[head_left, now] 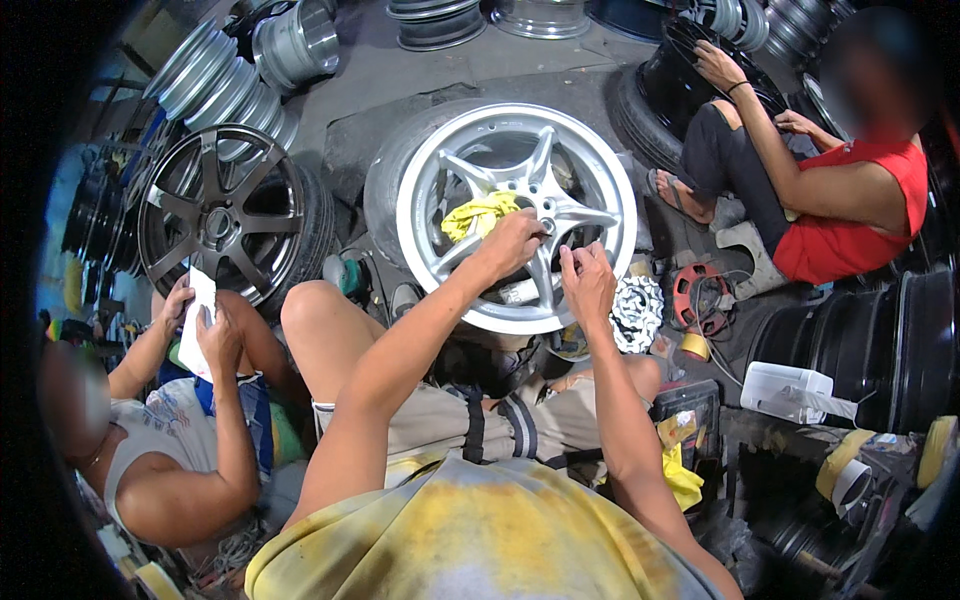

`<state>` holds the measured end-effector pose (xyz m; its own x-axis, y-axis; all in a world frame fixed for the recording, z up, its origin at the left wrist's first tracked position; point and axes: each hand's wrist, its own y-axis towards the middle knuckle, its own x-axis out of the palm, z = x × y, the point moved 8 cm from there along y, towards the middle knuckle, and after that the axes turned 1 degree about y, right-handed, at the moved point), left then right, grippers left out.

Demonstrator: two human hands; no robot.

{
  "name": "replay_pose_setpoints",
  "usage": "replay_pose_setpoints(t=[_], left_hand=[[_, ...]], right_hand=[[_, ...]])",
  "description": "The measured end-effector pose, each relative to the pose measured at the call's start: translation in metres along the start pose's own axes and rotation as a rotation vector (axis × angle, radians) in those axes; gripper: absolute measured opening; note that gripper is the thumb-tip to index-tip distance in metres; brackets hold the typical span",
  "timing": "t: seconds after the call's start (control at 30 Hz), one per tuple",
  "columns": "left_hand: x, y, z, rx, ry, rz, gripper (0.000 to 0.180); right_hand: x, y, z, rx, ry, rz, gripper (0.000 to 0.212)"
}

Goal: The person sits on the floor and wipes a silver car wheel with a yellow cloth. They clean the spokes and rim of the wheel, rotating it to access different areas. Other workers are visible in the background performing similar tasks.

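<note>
Grey workshop floor point(350, 75), silver rims point(215, 80) stacked at upper left. Silver wheel point(412, 200) with star-shaped spokes lies face up in front of the person, a tire point(388, 180) showing around its left side. Yellow cloth point(478, 212) bunched on the wheel's left spokes, just beside the left hand point(512, 243). Left hand is over the hub, fingers bent, fingertips near the centre hole; cannot tell if it pinches anything. Right hand point(590, 278) is at the wheel's lower right, fingers curled, thumb and forefinger raised close together; too small to tell whether something is between them.

Left: seated co-worker point(175, 450) in a grey sleeveless top holds a white sheet point(197, 320) in both hands before a dark grey wheel point(220, 225). Right: co-worker in a red top point(850, 190), one hand on a black wheel point(690, 80). Red round tool point(698, 298) on the floor nearby, clear plastic container point(786, 388) lower right.
</note>
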<state>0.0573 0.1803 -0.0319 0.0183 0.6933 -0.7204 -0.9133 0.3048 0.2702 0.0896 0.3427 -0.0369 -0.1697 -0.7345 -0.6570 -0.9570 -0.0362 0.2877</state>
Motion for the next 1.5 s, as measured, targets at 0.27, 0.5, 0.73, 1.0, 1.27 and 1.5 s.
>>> replay_pose_setpoints(t=[0.27, 0.5, 0.73, 1.0, 1.27, 1.5], left_hand=[[-0.015, 0.016, -0.014, -0.016, 0.115, 0.175, 0.018], [0.001, 0.024, -0.002, -0.01, 0.043, 0.223, 0.014], [0.003, 0.025, -0.008, -0.086, 0.13, 0.227, 0.015], [0.007, 0.015, 0.0, -0.096, 0.048, 0.216, 0.021], [0.018, 0.02, 0.008, -0.099, 0.028, 0.166, 0.023], [0.018, 0.023, 0.008, 0.004, 0.23, 0.052, 0.02]], right_hand=[[0.001, 0.002, 0.0, 0.007, 0.008, -0.017, 0.03], [0.001, 0.006, 0.004, 0.028, -0.037, -0.038, 0.032], [0.003, 0.003, 0.0, -0.013, -0.031, -0.011, 0.028], [0.0, 0.002, -0.004, -0.007, -0.028, -0.008, 0.029], [0.001, 0.003, -0.002, -0.026, -0.048, 0.0, 0.027], [-0.001, 0.002, -0.004, -0.02, -0.027, -0.005, 0.03]])
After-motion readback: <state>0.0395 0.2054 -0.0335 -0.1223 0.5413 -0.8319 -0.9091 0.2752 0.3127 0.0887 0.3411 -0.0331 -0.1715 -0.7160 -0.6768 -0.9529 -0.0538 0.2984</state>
